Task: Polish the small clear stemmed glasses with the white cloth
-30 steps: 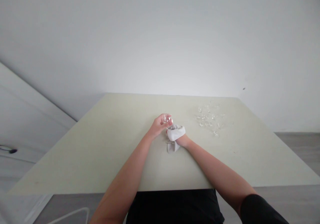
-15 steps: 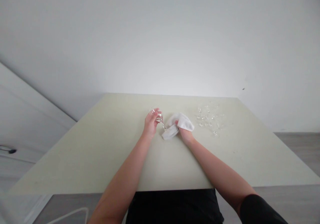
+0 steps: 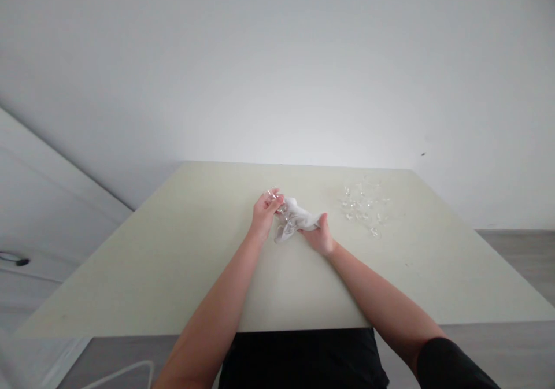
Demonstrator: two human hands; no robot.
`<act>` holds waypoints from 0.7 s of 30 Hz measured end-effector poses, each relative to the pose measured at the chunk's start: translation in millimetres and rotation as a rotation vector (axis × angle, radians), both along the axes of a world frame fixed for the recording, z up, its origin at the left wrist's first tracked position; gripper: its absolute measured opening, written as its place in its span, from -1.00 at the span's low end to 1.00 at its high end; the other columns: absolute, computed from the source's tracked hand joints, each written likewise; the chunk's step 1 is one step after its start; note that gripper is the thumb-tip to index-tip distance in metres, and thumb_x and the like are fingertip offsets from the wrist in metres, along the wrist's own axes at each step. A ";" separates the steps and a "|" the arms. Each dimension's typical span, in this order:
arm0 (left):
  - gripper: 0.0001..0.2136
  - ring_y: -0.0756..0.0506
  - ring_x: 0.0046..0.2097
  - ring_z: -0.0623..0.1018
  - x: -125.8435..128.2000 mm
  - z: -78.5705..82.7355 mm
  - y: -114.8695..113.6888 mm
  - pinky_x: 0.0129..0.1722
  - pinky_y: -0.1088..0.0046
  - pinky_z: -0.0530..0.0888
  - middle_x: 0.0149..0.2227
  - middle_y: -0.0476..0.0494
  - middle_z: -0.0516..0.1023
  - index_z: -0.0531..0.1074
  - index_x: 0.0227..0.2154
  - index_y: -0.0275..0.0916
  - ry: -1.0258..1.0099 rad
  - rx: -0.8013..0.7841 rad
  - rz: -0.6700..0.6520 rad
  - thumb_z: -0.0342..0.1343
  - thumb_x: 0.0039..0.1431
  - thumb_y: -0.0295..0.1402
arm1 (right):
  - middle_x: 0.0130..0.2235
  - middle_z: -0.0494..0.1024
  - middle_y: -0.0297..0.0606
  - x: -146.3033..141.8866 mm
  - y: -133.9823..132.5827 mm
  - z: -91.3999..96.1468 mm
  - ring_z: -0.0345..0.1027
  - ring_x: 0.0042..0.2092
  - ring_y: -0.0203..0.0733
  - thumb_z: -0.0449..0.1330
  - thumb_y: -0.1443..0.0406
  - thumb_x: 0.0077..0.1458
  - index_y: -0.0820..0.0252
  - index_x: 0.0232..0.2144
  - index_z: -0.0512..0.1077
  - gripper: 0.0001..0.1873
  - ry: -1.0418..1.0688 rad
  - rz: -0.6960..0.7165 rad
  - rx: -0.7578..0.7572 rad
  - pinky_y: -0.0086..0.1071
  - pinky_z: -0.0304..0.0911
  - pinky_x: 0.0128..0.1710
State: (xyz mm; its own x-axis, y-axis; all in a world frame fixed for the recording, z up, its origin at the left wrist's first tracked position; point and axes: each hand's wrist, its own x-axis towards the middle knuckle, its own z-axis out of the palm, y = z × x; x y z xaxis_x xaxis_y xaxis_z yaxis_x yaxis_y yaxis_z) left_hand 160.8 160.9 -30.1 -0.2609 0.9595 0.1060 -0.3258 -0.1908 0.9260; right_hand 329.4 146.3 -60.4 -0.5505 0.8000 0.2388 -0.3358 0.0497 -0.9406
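One glass (image 3: 282, 208), left hand (image 3: 262, 212) gripping; one cloth (image 3: 302, 219), right hand (image 3: 321, 238) grasping; several clear pieces (image 3: 367, 205), count unclear

Wall (image 3: 277, 59): plain, whitish; brightest low at centre, dimmer toward the far left. A small dark mark (image 3: 423, 154) sits low at right. Table (image 3: 151, 256): pale, flat top, far edge along the wall. Left side: white panelled front (image 3: 56, 192) — fitted with a handle (image 3: 15, 259). Floor (image 3: 515, 267): grey — faintly streaked, visible right and near. Lighting: soft, diffuse.
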 end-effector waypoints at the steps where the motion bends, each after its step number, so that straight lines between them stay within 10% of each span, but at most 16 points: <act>1: -0.35 0.02 -0.34 0.53 -0.1 -0.2 0.4 -0.38 0.54 0.41 -0.27 -0.10 0.59 0.50 -0.07 -0.26 -0.001 0.000 0.011 0.44 -0.22 -0.01 | 0.02 0.57 -0.02 0.1 0.6 1.6 0.33 0.20 0.09 -0.29 -0.47 -0.04 0.15 -0.03 0.48 0.05 0.015 0.009 -0.047 -0.06 0.24 0.13; 12: -0.34 0.00 -0.36 0.53 -1.3 -1.4 2.5 -0.41 0.53 0.40 -0.26 -0.11 0.58 0.50 -0.07 -0.27 0.012 -0.020 0.076 0.44 -0.23 0.00 | -0.02 0.61 -0.01 1.7 1.8 19.9 0.37 0.16 0.14 -0.30 -0.43 0.03 0.23 -0.14 0.57 0.05 0.091 0.015 -0.189 -0.05 0.22 0.16; 21: -0.38 -0.01 -0.25 0.55 4.5 -0.6 -1.8 -0.25 0.51 0.45 -0.18 -0.14 0.59 0.50 -0.06 -0.25 0.015 0.036 0.005 0.46 -0.20 -0.09 | -0.15 0.63 -0.15 -3.5 7.3 4.0 0.49 -0.06 0.00 0.33 -0.02 0.01 0.16 -0.16 0.51 -0.54 -0.016 -0.075 -0.069 -0.12 0.33 0.08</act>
State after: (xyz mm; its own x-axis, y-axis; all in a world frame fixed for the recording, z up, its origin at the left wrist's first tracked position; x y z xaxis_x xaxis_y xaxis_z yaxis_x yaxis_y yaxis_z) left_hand 165.3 159.1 -30.7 -0.2642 0.9536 0.1441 -0.3104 -0.2255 0.9235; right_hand 325.9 153.6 -56.4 -0.4918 0.8533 0.1732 -0.3184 0.0089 -0.9479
